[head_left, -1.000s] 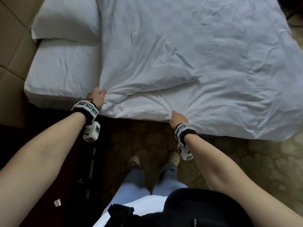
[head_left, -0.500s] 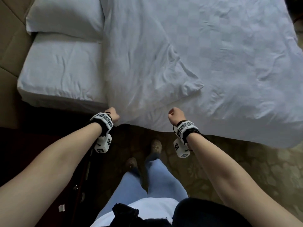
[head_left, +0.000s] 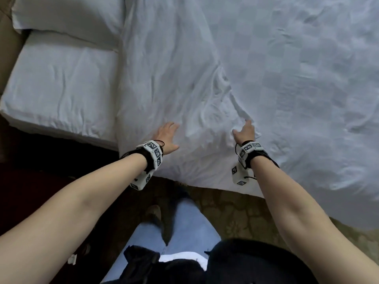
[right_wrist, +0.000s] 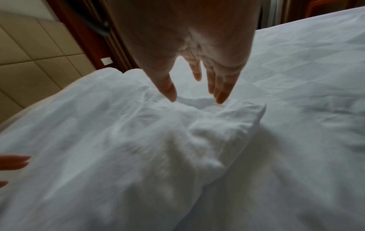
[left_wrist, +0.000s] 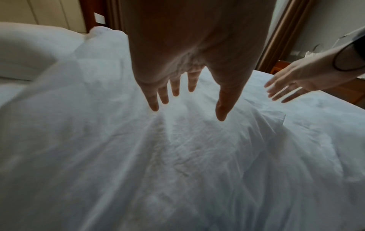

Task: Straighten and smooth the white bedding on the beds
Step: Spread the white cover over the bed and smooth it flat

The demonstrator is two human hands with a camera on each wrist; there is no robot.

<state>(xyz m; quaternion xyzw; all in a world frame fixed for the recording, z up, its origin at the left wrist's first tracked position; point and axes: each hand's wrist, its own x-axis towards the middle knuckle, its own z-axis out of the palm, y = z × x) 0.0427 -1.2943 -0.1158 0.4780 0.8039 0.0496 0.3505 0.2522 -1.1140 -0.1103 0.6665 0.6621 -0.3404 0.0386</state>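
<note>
Evidently both hands are spread flat to press, not pull: the left hand (head_left: 167,136) and right hand (head_left: 245,133) hover with fingers straight and hold nothing, just over the folded-back corner (head_left: 242,111) of the white duvet (head_left: 287,68). That corner lies doubled over near the bed's near edge, right of the pillow (head_left: 67,15), so flattening it looks the likely aim.

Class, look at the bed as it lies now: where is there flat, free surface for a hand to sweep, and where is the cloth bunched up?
Free: the flat checked duvet right of the right hand, and the bare sheet between pillow and duvet edge. Crowded: the rumpled folded-over corner between the right hand and the left hand.
</note>
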